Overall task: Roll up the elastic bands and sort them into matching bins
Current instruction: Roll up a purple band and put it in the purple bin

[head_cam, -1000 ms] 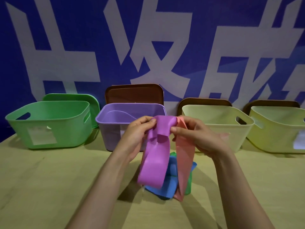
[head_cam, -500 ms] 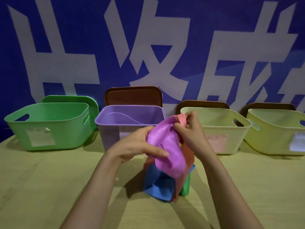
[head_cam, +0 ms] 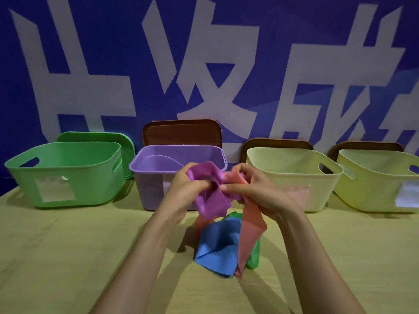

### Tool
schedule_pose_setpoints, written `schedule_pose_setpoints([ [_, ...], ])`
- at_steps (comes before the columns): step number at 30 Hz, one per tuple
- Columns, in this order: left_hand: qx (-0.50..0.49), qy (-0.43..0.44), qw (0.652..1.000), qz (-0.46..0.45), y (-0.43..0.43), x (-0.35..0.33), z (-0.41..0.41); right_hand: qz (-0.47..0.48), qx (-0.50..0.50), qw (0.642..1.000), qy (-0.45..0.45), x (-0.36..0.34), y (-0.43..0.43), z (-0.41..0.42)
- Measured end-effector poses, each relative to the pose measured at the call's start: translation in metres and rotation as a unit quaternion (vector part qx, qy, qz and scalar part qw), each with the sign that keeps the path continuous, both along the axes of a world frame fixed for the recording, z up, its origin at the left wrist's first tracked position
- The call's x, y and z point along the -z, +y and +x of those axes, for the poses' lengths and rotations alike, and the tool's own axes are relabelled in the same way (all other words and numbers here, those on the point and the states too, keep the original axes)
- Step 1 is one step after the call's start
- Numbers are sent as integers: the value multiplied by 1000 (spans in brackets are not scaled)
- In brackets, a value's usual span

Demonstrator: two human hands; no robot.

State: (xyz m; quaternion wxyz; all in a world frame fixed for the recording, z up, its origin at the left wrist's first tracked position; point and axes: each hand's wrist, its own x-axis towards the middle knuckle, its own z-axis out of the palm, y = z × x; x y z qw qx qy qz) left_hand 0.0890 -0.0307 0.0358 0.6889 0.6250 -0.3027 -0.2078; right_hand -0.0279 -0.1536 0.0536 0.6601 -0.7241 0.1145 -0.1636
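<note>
My left hand (head_cam: 181, 196) and my right hand (head_cam: 258, 191) both grip a bunched purple band (head_cam: 210, 198), held above the table in front of the purple bin (head_cam: 158, 168). A salmon-pink band (head_cam: 250, 232) hangs from my right hand and trails down to the table. Under them lie a blue band (head_cam: 217, 248) and a green band (head_cam: 252, 257), partly hidden. A green bin (head_cam: 65, 175) stands at the left, a cream bin (head_cam: 292, 177) and a yellow-green bin (head_cam: 376, 182) at the right.
All the bins stand in a row at the back of the yellowish table (head_cam: 68, 257), against a blue wall with large white characters. Lids lean behind them: a green lid (head_cam: 97, 137) and a brown lid (head_cam: 181, 132), with two more brown ones to the right.
The purple band hung long from both hands a second ago; now it is gathered into a crumpled bunch between them. The pink band still dangles from my right hand.
</note>
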Motion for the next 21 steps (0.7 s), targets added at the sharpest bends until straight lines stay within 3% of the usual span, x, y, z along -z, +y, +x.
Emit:
schedule_pose_setpoints([
  [4, 36, -15, 998, 50, 3, -6, -5, -174, 165, 970, 27, 4, -4, 4],
  [7, 126, -14, 987, 99, 9, -7, -8, -279, 179, 940, 79, 8, -8, 5],
  [10, 151, -76, 972, 161, 12, -7, -12, -267, 164, 945, 100, 5, -5, 4],
  [17, 216, -121, 952, 180, 17, -15, -19, -255, 148, 933, 207, -1, -7, 0],
  [21, 42, -145, 979, 140, 5, -4, -11, -250, 120, 940, 200, -2, -6, -1],
])
